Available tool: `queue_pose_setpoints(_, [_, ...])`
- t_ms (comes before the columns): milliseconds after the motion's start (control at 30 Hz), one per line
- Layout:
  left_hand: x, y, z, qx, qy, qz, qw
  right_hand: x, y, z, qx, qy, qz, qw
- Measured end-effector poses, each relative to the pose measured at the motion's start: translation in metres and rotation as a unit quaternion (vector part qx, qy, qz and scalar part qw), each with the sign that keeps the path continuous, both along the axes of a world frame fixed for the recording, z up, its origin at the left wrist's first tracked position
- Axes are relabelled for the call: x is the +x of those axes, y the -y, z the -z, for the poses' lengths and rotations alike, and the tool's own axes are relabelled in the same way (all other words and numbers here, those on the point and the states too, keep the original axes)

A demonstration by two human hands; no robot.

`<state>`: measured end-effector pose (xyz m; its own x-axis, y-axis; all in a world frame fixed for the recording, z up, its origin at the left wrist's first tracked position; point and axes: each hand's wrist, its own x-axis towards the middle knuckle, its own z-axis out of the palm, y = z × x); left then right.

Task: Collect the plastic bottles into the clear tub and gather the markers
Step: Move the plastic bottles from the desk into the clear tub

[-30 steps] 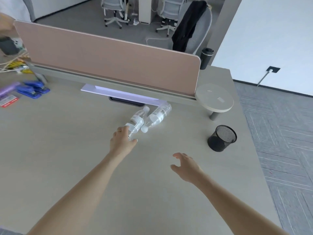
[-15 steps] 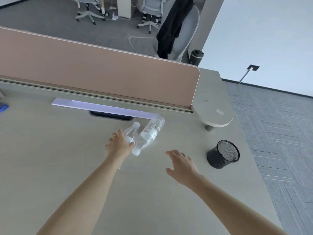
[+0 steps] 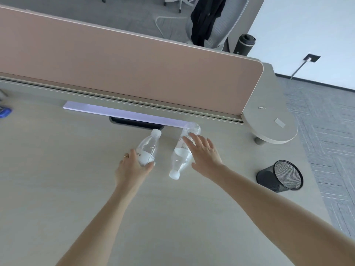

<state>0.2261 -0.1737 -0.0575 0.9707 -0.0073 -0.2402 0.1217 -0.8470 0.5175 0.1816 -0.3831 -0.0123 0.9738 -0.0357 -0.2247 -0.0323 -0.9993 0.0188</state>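
From my head view: my left hand [image 3: 132, 167] grips the base of the left bottle [image 3: 148, 148], fingers and thumb curled round its lower end, its white cap pointing away from me toward the partition [image 3: 134, 70]. That bottle lies on the pale surface [image 3: 57, 189]. My right hand [image 3: 203, 154] is spread, fingers straight, laid over the side of the right bottle [image 3: 182, 152]; whether it actually touches, I cannot tell. That right bottle lies tilted on the surface, cap toward me, base up against the thin lilac strip [image 3: 123, 113] that runs along the foot of the partition. The two bottles lie just beside each other, apart, my hands one on each. To my right, a black mesh cup [image 3: 280, 176] lies on its side near the surface edge. A round side shelf [image 3: 272, 125] juts out at the partition's end. At far left, something blue [image 3: 4, 112] at the frame edge, too blurred to tell.
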Motion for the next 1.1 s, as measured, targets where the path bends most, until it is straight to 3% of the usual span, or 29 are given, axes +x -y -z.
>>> queue_pose_setpoints(233, [-0.004,-0.016,-0.002,-0.015,0.0,-0.028,1.0,0.04,0.011,0.017,-0.198,-0.025,-0.149,0.968])
queue_pose_setpoints(467, [-0.013,-0.017,0.005,-0.022,0.001,-0.031,0.999,0.046,0.01,0.027,-0.227,-0.058,-0.196,0.952])
queue_pose_setpoints(600, [-0.018,-0.017,0.004,-0.026,0.005,-0.032,0.999,0.038,0.009,0.028,-0.167,-0.09,-0.154,0.97])
queue_pose_setpoints(767, [-0.028,-0.009,-0.01,-0.021,0.014,-0.015,1.0,0.009,0.009,0.028,0.016,-0.06,-0.039,0.997])
queue_pose_setpoints(1100, [-0.112,-0.001,-0.037,-0.064,0.003,0.0,0.998,-0.116,0.015,-0.005,0.175,-0.039,0.203,0.963])
